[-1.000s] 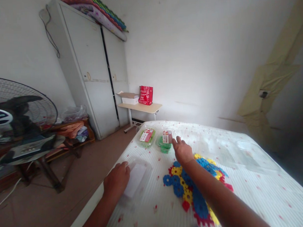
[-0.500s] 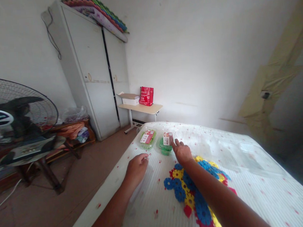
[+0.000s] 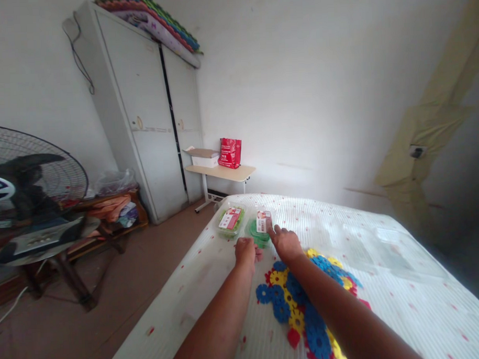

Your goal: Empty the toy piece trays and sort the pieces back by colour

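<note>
Clear plastic box [image 3: 260, 229], green-filled, lies just ahead.
Right hand [image 3: 285, 243] at right edge, left hand [image 3: 246, 250] at near end; grip unclear.

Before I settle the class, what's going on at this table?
A person has both bare hands at a see-through tub of green pieces. The right hand is at the tub's right side, by its label; the left hand is at its near edge. Whether either grips it is hard to tell. A second labelled tub sits just left of it. Blue, yellow and red pieces lie in a pile under the right forearm.
</note>
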A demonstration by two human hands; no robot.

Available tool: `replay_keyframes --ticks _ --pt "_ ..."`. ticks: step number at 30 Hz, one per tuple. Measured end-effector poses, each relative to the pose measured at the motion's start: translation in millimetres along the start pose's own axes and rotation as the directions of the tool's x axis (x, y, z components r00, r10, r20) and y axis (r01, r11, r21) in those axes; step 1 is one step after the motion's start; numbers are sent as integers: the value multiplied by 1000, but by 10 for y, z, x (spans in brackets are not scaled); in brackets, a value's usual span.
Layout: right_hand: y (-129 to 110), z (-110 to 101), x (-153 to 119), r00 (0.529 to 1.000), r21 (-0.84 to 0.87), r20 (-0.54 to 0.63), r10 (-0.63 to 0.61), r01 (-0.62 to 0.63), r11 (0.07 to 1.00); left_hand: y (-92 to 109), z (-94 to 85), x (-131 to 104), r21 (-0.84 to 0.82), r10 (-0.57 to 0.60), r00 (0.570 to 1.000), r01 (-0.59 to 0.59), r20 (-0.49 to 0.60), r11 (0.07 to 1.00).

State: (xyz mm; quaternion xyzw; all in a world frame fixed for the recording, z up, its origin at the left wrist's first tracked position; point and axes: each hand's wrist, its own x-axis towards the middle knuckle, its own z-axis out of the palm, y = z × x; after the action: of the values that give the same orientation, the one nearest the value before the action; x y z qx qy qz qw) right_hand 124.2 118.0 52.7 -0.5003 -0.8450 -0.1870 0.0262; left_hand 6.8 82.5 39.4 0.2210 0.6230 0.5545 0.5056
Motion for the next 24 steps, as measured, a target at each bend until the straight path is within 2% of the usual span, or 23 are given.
replay_keyframes --ticks 8,17,19,21,24 --pt "159 -126 -31 999 30 -40 -21 23 999 -93 104 108 -80 -13 999 9 -42 997" --pt "474 -413 -144 978 112 -156 137 -120 986 -108 177 89 -139 44 996 -54 -75 989" --pt "552 -482 -236 947 209 -208 243 -199 957 -102 172 58 -159 67 994 -80 -85 984" --pt "648 -528 -387 894 364 -262 363 -257 895 -95 151 14 -177 96 991 -111 -94 978" --pt "811 -560 -735 820 593 -330 467 -205 779 -80 85 -94 -185 160 984 -173 -84 967"
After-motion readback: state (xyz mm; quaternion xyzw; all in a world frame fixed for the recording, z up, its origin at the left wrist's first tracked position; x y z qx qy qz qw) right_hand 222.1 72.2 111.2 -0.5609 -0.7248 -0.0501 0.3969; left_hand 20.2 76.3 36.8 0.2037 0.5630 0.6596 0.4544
